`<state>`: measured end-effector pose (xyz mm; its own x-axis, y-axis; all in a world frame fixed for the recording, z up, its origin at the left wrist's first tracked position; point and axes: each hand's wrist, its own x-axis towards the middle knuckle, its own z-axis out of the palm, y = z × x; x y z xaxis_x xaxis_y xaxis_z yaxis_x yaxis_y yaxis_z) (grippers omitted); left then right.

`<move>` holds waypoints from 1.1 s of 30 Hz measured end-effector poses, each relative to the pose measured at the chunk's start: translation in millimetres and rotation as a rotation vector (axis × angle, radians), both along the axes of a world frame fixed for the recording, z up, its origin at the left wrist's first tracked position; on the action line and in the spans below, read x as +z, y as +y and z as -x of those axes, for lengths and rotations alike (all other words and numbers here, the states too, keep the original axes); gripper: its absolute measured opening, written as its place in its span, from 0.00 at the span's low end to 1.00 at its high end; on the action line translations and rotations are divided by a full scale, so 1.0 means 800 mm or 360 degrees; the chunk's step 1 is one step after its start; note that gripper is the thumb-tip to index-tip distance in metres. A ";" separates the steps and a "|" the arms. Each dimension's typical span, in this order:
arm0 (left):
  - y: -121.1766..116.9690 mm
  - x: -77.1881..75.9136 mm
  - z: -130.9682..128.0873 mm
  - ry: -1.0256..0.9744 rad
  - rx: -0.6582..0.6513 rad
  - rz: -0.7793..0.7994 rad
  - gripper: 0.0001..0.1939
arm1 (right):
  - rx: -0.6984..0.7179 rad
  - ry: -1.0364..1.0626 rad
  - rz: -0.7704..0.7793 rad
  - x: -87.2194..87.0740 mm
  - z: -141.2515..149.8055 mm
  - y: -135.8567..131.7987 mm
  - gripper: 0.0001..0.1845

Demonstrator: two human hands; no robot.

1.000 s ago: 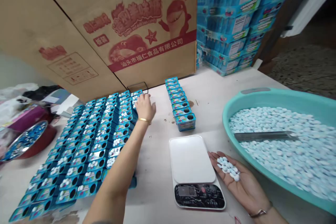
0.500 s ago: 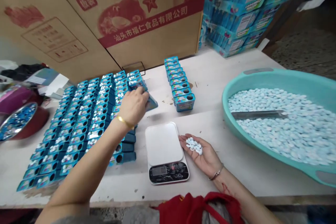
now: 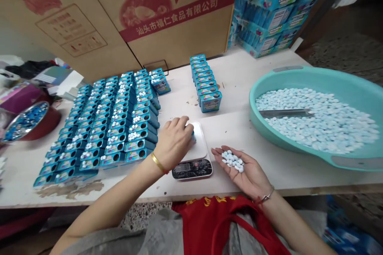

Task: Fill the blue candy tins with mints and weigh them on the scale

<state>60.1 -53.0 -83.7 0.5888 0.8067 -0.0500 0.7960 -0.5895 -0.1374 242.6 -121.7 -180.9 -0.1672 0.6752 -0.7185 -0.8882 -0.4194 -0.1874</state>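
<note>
Over the white plate of a kitchen scale (image 3: 202,143), my left hand (image 3: 173,143) is closed round a small blue candy tin (image 3: 194,135), mostly hidden behind the fingers. My right hand (image 3: 253,175), palm up and cupped, holds a small heap of pale blue-white candies (image 3: 233,160) just right of the scale. On the left stand several rows of blue tins (image 3: 115,127) with round holes in their tops, many with white candies on top. A shorter row of tins (image 3: 210,104) stands behind the scale.
At the right a turquoise tub (image 3: 278,133) holds many candies and a metal scoop (image 3: 285,113). A large carton (image 3: 176,40) stands at the back, beside wrapped stacks of blue packs (image 3: 271,24). Far left is a red bowl (image 3: 54,123) of shiny blue pieces.
My left hand has brought a tin from the rows at the left to above the scale plate. The right hand still holds its candies, now slightly farther from the scale.
</note>
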 end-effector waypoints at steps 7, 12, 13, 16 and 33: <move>-0.106 -0.058 -0.050 -0.0499 -0.0353 0.0322 0.11 | 0.0129 0.0208 0.0017 -0.002 0.010 -0.037 0.10; -0.133 -0.099 -0.066 -0.0584 -0.0224 0.0369 0.08 | 0.0150 0.0256 0.0099 -0.017 0.009 -0.056 0.08; -0.133 -0.100 -0.066 -0.0594 -0.0206 0.0382 0.07 | 0.0140 0.0241 0.0105 -0.018 0.008 -0.058 0.08; -0.132 -0.099 -0.063 -0.0602 -0.0204 0.0355 0.05 | 0.0101 0.0204 0.0167 -0.016 0.010 -0.059 0.09; -0.094 -0.086 0.009 -0.1575 0.0088 -0.0341 0.23 | 0.0208 0.0167 -0.0026 0.000 0.036 -0.039 0.08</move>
